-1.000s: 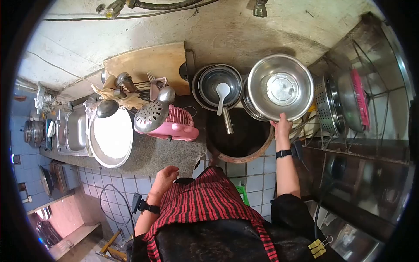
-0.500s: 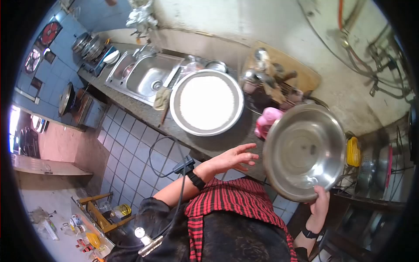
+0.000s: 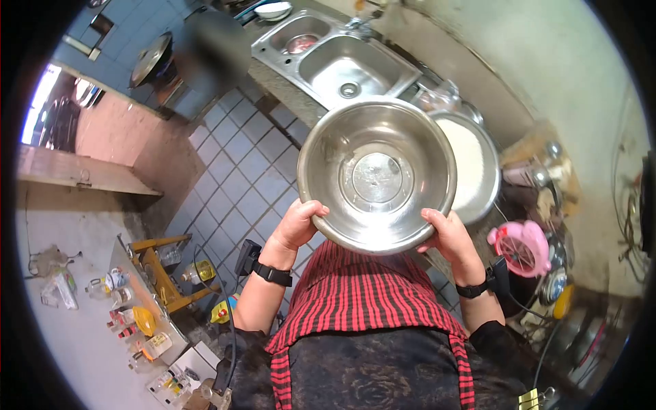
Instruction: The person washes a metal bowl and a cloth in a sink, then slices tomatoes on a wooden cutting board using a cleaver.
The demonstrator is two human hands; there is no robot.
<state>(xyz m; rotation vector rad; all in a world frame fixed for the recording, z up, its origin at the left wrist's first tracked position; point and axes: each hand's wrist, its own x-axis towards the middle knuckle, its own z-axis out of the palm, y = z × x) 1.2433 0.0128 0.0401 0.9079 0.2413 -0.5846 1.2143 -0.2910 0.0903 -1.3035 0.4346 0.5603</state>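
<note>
A large stainless steel basin (image 3: 377, 179) is held up in front of me, tilted so its inside faces me. It holds nothing apart from some wet-looking smears on its bottom. My left hand (image 3: 298, 224) grips the near left rim, thumb on the inside edge. At the near right rim my right hand (image 3: 451, 240) is closed in the same way. Behind the held basin, and partly hidden by it, a second metal basin (image 3: 493, 179) stands on the counter with white contents (image 3: 466, 164), too plain to name surely.
A double sink (image 3: 355, 65) lies beyond the held basin. Right of me are a pink plastic basket-like item (image 3: 521, 249) and kitchen utensils (image 3: 540, 178). Tiled floor (image 3: 239, 147) is on the left, with a wooden stool (image 3: 160, 273) and a shelf of bottles (image 3: 140, 321).
My left hand, free and spread before, now grips the basin too. The basin has moved from the right to in front of me, and my view has turned left.
</note>
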